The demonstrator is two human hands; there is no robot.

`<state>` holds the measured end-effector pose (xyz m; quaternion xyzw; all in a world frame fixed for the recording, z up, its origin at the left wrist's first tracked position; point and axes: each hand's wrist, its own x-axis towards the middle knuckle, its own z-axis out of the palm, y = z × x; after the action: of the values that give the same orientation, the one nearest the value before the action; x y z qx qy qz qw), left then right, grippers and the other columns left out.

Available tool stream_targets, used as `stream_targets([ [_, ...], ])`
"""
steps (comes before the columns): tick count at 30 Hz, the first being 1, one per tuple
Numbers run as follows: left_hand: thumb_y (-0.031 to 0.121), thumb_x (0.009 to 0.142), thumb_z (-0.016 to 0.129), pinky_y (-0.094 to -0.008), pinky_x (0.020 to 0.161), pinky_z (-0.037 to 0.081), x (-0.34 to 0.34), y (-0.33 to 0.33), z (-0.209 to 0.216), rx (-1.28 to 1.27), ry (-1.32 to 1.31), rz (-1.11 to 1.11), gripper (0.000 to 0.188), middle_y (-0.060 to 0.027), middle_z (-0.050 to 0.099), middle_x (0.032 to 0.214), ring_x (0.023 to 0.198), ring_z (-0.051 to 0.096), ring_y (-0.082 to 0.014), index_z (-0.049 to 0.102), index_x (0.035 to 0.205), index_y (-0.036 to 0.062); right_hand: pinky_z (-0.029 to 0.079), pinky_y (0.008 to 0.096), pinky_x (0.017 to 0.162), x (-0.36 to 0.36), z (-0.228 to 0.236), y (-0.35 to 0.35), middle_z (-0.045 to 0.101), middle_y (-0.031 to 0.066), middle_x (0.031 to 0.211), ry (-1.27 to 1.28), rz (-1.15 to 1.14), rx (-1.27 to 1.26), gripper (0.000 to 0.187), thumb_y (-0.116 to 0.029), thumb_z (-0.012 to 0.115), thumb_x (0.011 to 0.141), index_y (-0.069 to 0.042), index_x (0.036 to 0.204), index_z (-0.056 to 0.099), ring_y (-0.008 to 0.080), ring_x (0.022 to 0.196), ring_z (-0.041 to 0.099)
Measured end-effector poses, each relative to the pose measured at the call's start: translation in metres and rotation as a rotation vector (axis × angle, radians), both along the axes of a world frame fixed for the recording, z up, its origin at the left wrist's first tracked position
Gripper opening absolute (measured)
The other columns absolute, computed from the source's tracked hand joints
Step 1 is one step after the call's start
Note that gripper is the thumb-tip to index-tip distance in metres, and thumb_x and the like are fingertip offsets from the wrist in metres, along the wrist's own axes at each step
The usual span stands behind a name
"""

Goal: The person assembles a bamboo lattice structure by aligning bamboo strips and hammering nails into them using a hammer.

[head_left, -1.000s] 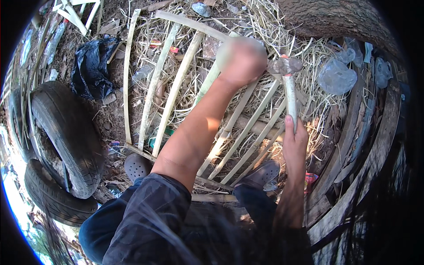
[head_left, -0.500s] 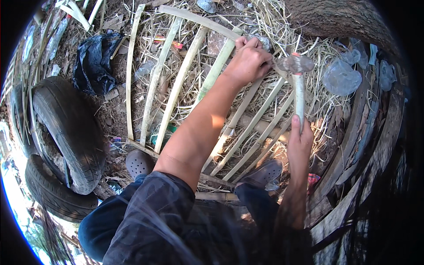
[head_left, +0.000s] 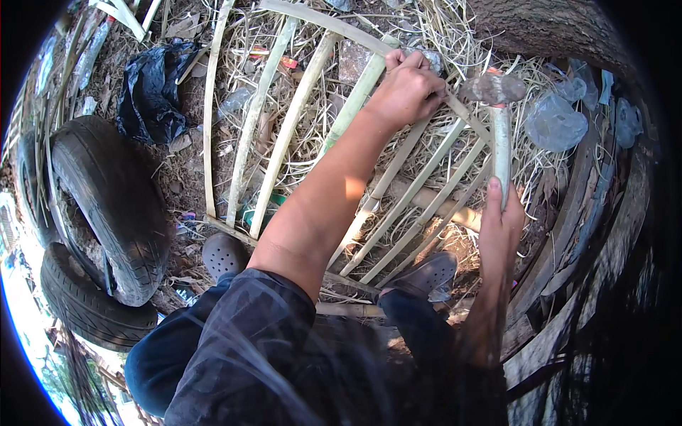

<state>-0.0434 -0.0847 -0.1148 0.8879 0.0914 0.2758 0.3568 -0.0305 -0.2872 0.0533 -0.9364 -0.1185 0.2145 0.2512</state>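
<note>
And here's the left hand [head_left: 408, 86], out at the far edge of the slatted frame [head_left: 302, 106], its grip narrow, fingers curled down tight on the far strip [head_left: 327, 25]! Whether a nail sits under those fingers, I cannot tell; the knuckles cover it.

Over to the right hand [head_left: 503, 219], outside the frame's right edge, its grip wrapped round the low end of a hammer [head_left: 501, 142], thumb laid along the pale handle. The dark, blocky head stands beside the frame's far-right corner; how high above the ground [head_left: 174, 167], this angle won't say.

The frame itself lies on the ground, pale slats running from far edge to near, the left forearm cutting right across its middle. A stone [head_left: 353, 60] shows near the far edge, between two slats, and a thicker bamboo pole [head_left: 467, 217] pokes out past the right side.

Two grey clogs [head_left: 222, 254] flank the near edge, the right one by the near-right corner. Off the left edge: a black plastic bag [head_left: 151, 92] and leaning tyres [head_left: 114, 206]. Beyond the far-right corner, a clear plastic bag [head_left: 556, 128] and a tree trunk [head_left: 554, 35]!
</note>
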Motion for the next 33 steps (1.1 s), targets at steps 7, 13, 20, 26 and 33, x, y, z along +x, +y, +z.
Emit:
stream_targets([
  [7, 0.016, 0.065, 0.078, -0.043, 0.086, 0.029, -0.002, -0.001, -0.001, -0.047, 0.005, 0.026, 0.012, 0.0025, 0.058, 0.071, 0.091, 0.052, -0.0189, 0.068, 0.071, 0.0153, 0.043, 0.0395, 0.062, 0.008, 0.001, 0.003, 0.058, 0.017, 0.069, 0.039, 0.135, -0.133, 0.045, -0.038, 0.049, 0.099, 0.006, 0.101, 0.059, 0.0252, 0.063, 0.057],
  [13, 0.034, 0.067, 0.083, -0.0494, 0.099, 0.028, -0.005, 0.009, 0.023, 0.145, 0.241, 0.071, 0.05, -0.0021, 0.054, 0.106, 0.109, 0.05, -0.0229, 0.061, 0.109, 0.0188, 0.041, 0.0371, 0.057, -0.004, 0.01, -0.007, 0.051, 0.0118, 0.062, 0.118, 0.031, -0.042, 0.046, -0.04, 0.049, 0.1, 0.005, 0.095, 0.058, 0.0216, 0.057, 0.05],
  [20, 0.087, 0.057, 0.06, -0.0535, 0.101, 0.036, -0.006, 0.05, 0.055, 0.616, 0.68, 0.137, 0.111, -0.0105, 0.054, 0.12, 0.117, 0.053, -0.0261, 0.047, 0.133, 0.0083, 0.031, 0.0296, 0.051, -0.007, -0.007, -0.018, 0.039, -0.0019, 0.062, 0.185, -0.076, 0.097, 0.04, -0.036, 0.047, 0.102, 0.002, 0.097, 0.059, 0.0084, 0.057, 0.036],
  [26, 0.091, 0.059, 0.048, -0.0376, 0.076, 0.049, 0.009, 0.059, 0.042, 0.69, 0.848, 0.006, 0.106, -0.0101, 0.054, 0.113, 0.104, 0.055, -0.0239, 0.052, 0.124, 0.0081, 0.04, 0.0356, 0.054, -0.005, -0.006, -0.004, 0.05, 0.0103, 0.06, 0.125, 0.003, 0.085, 0.042, -0.039, 0.05, 0.098, 0.002, 0.092, 0.058, 0.0178, 0.054, 0.049],
  [33, 0.09, 0.058, 0.048, -0.0395, 0.075, 0.053, 0.007, 0.067, 0.027, 0.625, 0.792, -0.024, 0.104, -0.0152, 0.055, 0.11, 0.101, 0.06, -0.0304, 0.052, 0.121, 0.0079, 0.036, 0.0315, 0.057, 0.004, 0.011, 0.016, 0.046, 0.0033, 0.065, 0.149, 0.066, -0.035, 0.038, -0.034, 0.05, 0.101, 0.003, 0.1, 0.059, 0.0123, 0.061, 0.042],
])
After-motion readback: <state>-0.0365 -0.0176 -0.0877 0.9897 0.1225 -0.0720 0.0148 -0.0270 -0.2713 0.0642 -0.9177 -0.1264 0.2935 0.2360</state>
